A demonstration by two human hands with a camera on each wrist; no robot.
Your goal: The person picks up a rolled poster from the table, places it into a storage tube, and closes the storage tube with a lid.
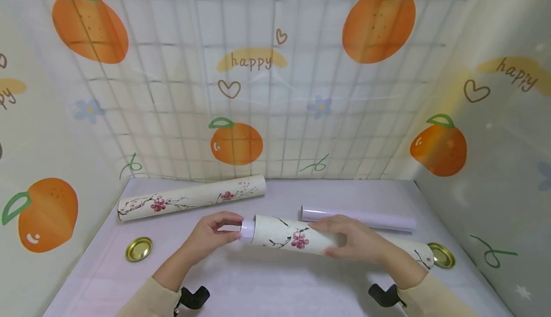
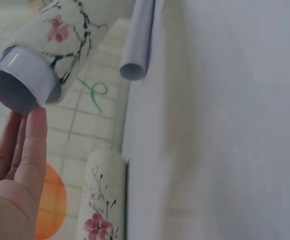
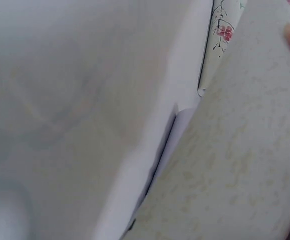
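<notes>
My right hand (image 1: pixel 357 238) grips a white cardboard tube (image 1: pixel 275 238) printed with plum blossoms, held slightly tilted above the table. From the tube's left end sticks out a short length of rolled lavender paper (image 1: pixel 247 230). My left hand (image 1: pixel 211 235) pinches the rim of that roll between thumb and fingers. The left wrist view shows the roll's open end (image 2: pixel 27 82) and fingertips at its edge. In the right wrist view the tube's pale speckled side (image 3: pixel 225 165) fills much of the picture, and only a bit of finger shows.
A second blossom tube (image 1: pixel 193 200) lies at the back left. Behind the held tube lies another lavender paper roll (image 1: pixel 387 222). One gold lid (image 1: pixel 139 249) rests at the left; another gold lid (image 1: pixel 444 256) is by the held tube's right end. Fruit-printed curtains (image 1: pixel 275 102) enclose the table.
</notes>
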